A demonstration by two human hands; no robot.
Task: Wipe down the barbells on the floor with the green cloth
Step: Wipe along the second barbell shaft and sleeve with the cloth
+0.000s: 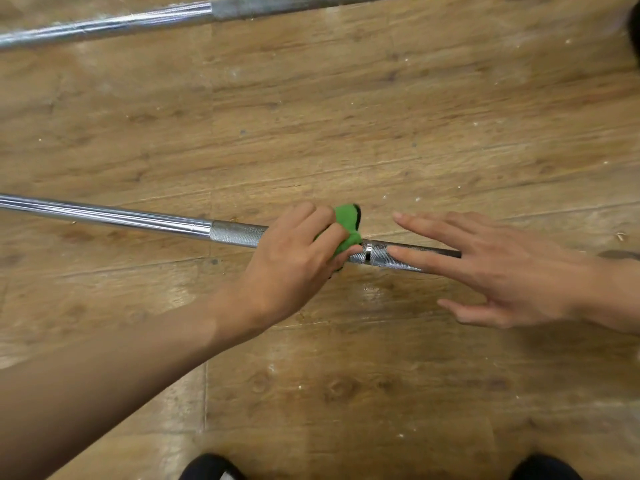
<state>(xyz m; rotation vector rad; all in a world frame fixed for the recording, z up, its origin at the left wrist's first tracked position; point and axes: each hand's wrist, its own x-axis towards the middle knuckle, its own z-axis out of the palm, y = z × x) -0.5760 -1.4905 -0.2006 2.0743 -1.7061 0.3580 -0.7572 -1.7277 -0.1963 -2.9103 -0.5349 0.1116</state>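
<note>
Our left hand [294,258] clenches the green cloth [348,226] around the near barbell [138,218] on the wooden floor [346,116]; our right hand [512,271] rests straight-fingered on the same barbell; another barbell [138,20] lies beyond

Worn wood-grain floor [346,116], plank seams crossing from 9 to 3 o'clock, scuffed pale in patches and flecked with white specks [401,435]. Toward 7 o'clock, a dark rounded toe [207,467], likely a shoe; toward 5 o'clock, a second dark toe [545,469], both cut by the edge. At 3 o'clock, a small pale shaving [621,236]. At 1 o'clock, a blurred dark shape [634,29] against the border.
</note>
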